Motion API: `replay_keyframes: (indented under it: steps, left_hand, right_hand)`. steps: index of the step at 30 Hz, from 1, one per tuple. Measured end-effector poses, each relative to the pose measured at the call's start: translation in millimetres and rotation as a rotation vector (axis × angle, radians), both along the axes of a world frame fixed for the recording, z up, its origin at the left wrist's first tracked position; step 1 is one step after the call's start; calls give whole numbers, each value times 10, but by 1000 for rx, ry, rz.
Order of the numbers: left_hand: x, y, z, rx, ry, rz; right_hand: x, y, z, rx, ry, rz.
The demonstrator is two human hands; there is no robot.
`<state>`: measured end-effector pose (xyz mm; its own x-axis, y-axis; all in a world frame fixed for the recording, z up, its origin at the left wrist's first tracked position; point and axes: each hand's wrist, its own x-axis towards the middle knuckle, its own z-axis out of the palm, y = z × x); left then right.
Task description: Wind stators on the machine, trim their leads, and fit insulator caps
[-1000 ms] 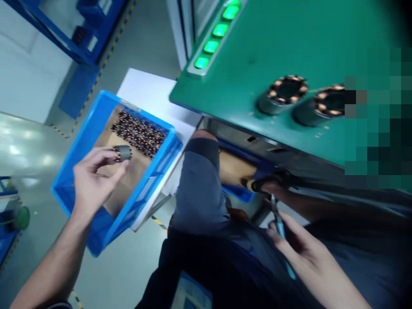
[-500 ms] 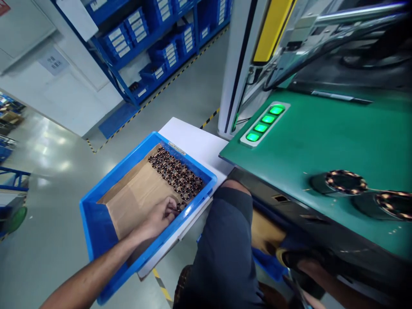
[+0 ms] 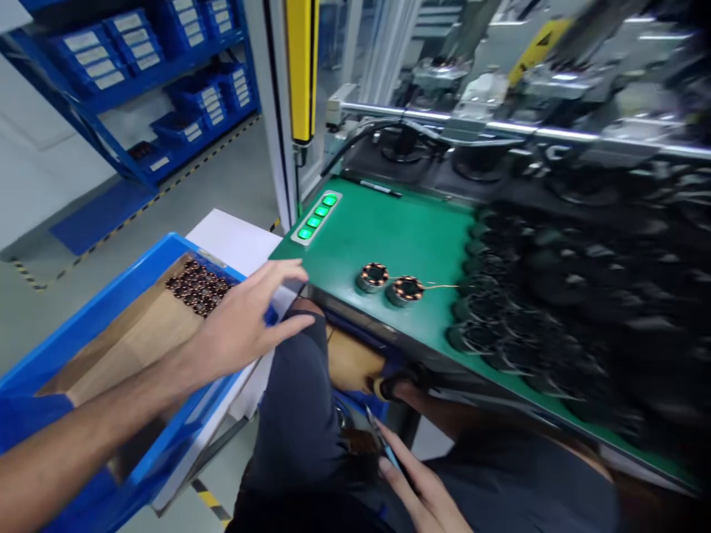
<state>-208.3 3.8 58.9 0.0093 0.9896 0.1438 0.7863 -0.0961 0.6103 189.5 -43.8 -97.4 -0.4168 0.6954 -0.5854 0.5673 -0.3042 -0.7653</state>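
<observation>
My left hand [image 3: 244,326] hovers over the near right rim of a blue crate [image 3: 100,311], fingers stretched out toward the green bench, holding nothing. The crate is lined with brown cardboard and holds several small copper-wound stators [image 3: 197,287] in its far corner. Two larger wound stators [image 3: 392,283], joined by a copper wire, stand on the green bench top [image 3: 405,229]. My right hand [image 3: 422,488] rests low over my lap, fingers curled around a thin blue-handled tool [image 3: 383,444].
A strip of lit green buttons [image 3: 316,217] sits at the bench's left edge. Dark round parts [image 3: 555,296] crowd the bench's right, blurred. Machine fixtures and a yellow post [image 3: 300,66] stand behind. Blue shelving with bins [image 3: 149,59] lines the far left. My knee [image 3: 300,385] is under the bench.
My left hand has left the stators in the crate and swung right toward the bench, now empty. The view has lifted and turned right, showing the machine.
</observation>
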Motion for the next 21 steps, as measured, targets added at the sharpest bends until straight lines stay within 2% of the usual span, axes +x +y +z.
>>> replay_keyframes:
  steps: [2,5,8,10,13,16,18,21]
  left_hand:
    - [280,433,-92,47,-11,-136]
    - [498,949,-341,62,13,-180]
    - [527,1139,-445,139,40,-161]
    - [570,1062,-387,210,-16,-138]
    - [810,722,-238,319,-89,-98]
    - [1200,300,-186,348,-78,-150]
    - [1438,78,-231,315,-87,-217]
    - [1658,-94,-359,282,-126,-266]
  right_hand:
    - [40,-13,59,-73,-18,-12]
    - [156,-82,96,-107,23,-41]
    - [325,-172,49,-104,21,-74]
    - [417,-232,-3,-72,27,-109]
    - [459,-295,24,64,60,-175]
    - [403,-246,259,272,156,-183]
    - [346,-138,462,413,262,-162]
    - [270,33,684,503,338,-157]
